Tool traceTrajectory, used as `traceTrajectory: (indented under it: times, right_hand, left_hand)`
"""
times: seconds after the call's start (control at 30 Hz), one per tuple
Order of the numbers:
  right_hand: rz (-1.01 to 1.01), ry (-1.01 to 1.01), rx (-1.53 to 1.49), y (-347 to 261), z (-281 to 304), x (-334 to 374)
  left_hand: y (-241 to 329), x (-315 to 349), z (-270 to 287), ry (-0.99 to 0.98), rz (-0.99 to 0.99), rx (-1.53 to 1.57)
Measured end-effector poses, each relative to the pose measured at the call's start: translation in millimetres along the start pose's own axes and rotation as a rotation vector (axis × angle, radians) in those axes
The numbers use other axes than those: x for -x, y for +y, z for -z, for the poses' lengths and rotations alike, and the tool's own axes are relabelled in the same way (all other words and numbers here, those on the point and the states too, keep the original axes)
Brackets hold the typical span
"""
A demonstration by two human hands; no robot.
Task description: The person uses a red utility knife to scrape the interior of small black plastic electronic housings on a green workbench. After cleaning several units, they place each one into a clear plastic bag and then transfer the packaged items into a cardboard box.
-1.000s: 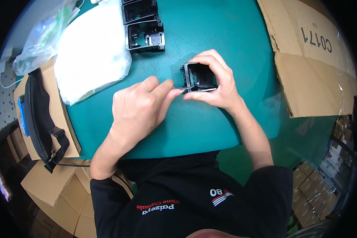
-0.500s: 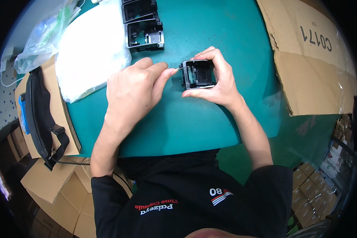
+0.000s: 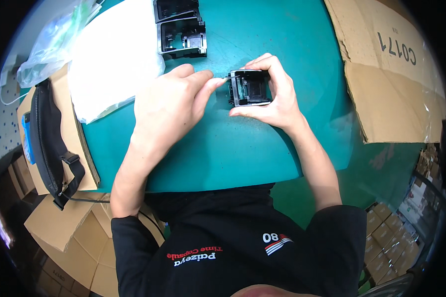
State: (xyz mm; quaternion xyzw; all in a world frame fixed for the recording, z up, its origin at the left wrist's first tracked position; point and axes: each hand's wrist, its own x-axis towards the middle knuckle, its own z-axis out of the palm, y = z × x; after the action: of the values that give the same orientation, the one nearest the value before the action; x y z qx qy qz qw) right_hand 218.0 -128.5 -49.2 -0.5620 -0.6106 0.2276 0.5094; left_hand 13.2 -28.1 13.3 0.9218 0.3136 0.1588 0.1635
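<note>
A black, open box-shaped plastic housing is gripped by my right hand, with the thumb along its near side and the fingers round its far right corner. Its open face is turned up and shows a dark hollow inside. At the housing's left edge, my left hand is closed in a pinch. A thin dark piece, too small to name, runs from those fingertips over the housing's far left corner. Farther back on the green table lie similar black housings in a row.
White plastic sheeting covers the table's left part, beside a clear bag. On cardboard at the left edge lies a black strap pouch. A large cardboard flap borders the right side. An open carton stands below at left.
At my left fingertips, the thin dark piece now shows across the housing's far left corner. The housing and both hands have shifted only slightly in the picture.
</note>
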Motion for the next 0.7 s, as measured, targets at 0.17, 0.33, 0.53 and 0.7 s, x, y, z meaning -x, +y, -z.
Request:
traceTrajectory:
  times: [0.17, 0.33, 0.53, 0.7]
  right_hand:
    - [0.006, -0.004, 0.025, 1, 0, 0]
    - [0.1, -0.007, 0.12, -5, 3, 0]
    - [0.254, -0.104, 0.365, -20, 8, -10]
    - [0.171, -0.049, 0.261, -15, 8, -7]
  left_hand:
    - [-6, 1, -10, 0.033, -0.001, -0.182]
    - [-9, 10, -11, 0.191, 0.007, -0.17]
    - [-15, 17, -18, 0.268, -0.053, 0.111]
    - [-10, 18, -17, 0.185, 0.037, 0.296]
